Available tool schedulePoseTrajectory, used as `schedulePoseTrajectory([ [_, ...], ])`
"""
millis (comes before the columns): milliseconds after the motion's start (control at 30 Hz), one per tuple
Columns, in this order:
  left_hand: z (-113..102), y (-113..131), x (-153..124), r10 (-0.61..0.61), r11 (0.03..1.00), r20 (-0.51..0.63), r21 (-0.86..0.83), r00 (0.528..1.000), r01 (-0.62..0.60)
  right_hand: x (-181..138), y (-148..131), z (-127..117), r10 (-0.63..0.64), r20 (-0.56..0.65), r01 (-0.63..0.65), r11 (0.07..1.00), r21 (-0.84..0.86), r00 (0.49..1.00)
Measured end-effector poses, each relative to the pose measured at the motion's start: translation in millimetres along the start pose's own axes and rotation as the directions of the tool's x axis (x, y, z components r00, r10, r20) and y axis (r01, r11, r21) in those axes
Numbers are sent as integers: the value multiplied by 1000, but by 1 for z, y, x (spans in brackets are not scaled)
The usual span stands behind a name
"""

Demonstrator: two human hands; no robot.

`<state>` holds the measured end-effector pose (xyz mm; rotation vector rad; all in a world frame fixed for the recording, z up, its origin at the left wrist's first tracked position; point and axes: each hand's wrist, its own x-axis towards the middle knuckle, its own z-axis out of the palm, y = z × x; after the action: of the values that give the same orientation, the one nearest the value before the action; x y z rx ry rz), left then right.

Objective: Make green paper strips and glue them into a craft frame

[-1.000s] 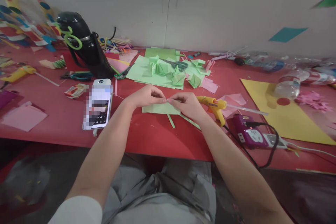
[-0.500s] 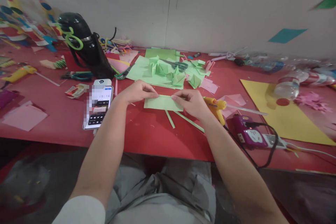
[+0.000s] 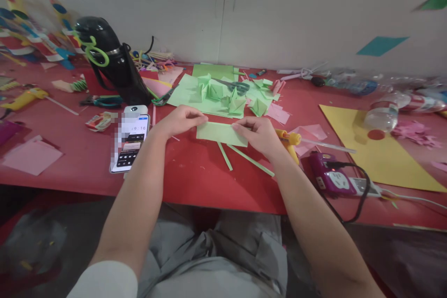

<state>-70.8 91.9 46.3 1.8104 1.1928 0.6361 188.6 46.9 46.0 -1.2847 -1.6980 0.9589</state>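
Observation:
A folded light green paper (image 3: 219, 133) lies on the red table (image 3: 206, 177) in front of me. My left hand (image 3: 179, 120) pinches its upper left corner, fingers closed on the fold. My right hand (image 3: 257, 134) grips its right end, thumb and fingers pressed on the paper. Two thin green paper strips (image 3: 240, 156) lie just below the paper. A yellow glue gun (image 3: 289, 140) rests right beside my right hand.
A phone (image 3: 131, 142) lies left of my left hand. Behind the paper are green sheets with folded green shapes (image 3: 223, 93) and scissors (image 3: 235, 85). A black flask (image 3: 111, 60) stands back left. A purple power strip (image 3: 331, 180), a yellow sheet (image 3: 380, 158) and a plastic bottle (image 3: 386, 114) are at the right.
My hands have spread apart along the paper's top edge, and the green paper has shifted a little away from me. More of the loose strips shows below it.

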Motion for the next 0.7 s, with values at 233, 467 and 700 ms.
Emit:
schedulePoseTrajectory([
  [233,22,12,3,113,992,65,-68,991,-109,0,4,3,0,58,0,1000,13,998],
  [467,28,9,6,125,991,25,-41,992,-124,-1,3,7,0,75,-2,1000,27,997],
  [700,23,13,3,109,991,48,-81,993,-104,0,5,9,6,63,-11,996,84,998],
])
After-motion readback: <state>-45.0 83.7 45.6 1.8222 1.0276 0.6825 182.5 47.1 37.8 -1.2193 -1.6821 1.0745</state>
